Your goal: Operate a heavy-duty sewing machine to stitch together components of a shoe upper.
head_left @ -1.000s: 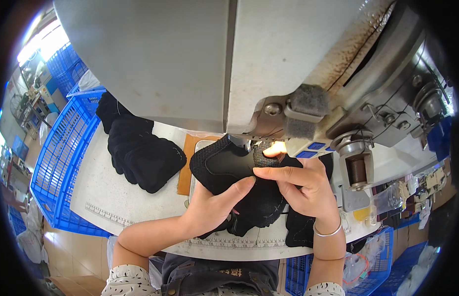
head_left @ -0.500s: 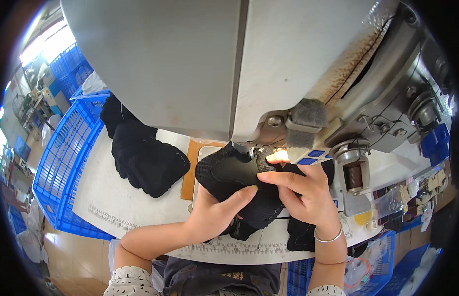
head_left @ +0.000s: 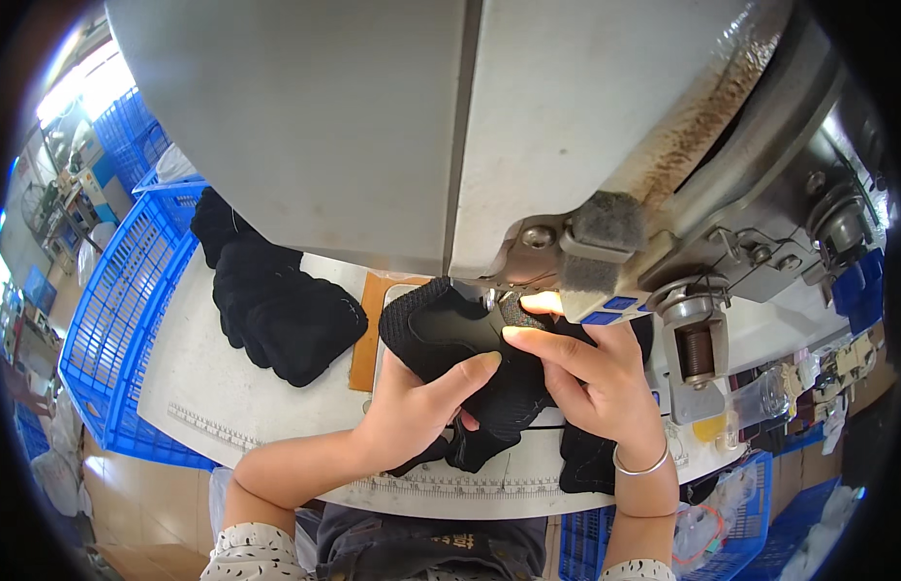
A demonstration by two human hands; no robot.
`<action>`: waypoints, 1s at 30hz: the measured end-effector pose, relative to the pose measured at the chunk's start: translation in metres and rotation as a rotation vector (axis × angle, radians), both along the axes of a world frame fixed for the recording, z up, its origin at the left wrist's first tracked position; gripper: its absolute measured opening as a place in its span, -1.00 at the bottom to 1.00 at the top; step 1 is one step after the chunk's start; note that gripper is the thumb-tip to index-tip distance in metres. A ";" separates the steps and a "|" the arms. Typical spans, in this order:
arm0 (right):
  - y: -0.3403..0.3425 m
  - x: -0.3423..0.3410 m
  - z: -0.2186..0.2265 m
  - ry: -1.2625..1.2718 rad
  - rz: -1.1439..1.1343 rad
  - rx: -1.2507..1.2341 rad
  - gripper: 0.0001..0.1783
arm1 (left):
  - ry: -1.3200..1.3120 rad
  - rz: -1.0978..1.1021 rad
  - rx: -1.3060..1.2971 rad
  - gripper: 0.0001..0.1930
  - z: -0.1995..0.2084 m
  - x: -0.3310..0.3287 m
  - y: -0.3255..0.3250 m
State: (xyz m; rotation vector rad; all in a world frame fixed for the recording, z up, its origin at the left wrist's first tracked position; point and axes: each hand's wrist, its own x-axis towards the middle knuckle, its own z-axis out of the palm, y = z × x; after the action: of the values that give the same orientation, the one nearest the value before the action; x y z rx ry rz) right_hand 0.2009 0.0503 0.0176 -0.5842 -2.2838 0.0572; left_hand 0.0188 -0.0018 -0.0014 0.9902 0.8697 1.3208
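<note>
A black knit piece that looks like a shoe upper (head_left: 509,392), with a smooth dark overlay on it, lies under the needle area of a large grey sewing machine (head_left: 363,126). My left hand (head_left: 421,397) grips its left side, thumb on top and the other fingers mostly hidden beneath. My right hand (head_left: 596,373) pinches the right side, index finger pressing near a lit spot by the presser foot. A metal bangle (head_left: 642,461) circles my right wrist. The needle point itself is hard to make out.
A pile of black pieces (head_left: 286,315) lies on the white table (head_left: 194,387) left of the machine. Blue crates stand at the left (head_left: 131,320) and lower right (head_left: 731,542). A thread bobbin (head_left: 696,360) hangs on the machine's right. Another black piece (head_left: 586,460) lies near my right wrist.
The upper has turned and shifted slightly under the machine, its lower part now bent differently. My left hand has moved a little upward with it; the right hand stays nearly in place.
</note>
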 end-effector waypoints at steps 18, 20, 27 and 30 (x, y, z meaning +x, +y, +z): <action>-0.004 -0.005 -0.003 0.004 -0.053 0.082 -0.47 | 0.087 -0.032 -0.032 -0.84 0.006 -0.017 0.014; -0.010 -0.006 -0.005 -0.028 -0.093 0.117 -0.48 | 0.157 -0.042 0.021 -0.83 0.004 -0.022 0.017; -0.019 -0.011 -0.005 -0.056 -0.177 0.199 -0.56 | 0.247 -0.068 -0.049 -0.76 0.014 -0.027 0.022; -0.019 -0.013 -0.006 -0.068 -0.199 0.252 -0.56 | 0.092 -0.103 -0.099 -0.73 0.009 -0.030 0.027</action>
State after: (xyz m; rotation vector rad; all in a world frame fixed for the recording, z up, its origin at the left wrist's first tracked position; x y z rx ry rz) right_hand 0.1884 0.0317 0.0120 -0.6834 -2.2400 -0.3472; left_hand -0.0113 0.0253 0.0074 1.0114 0.9328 1.1417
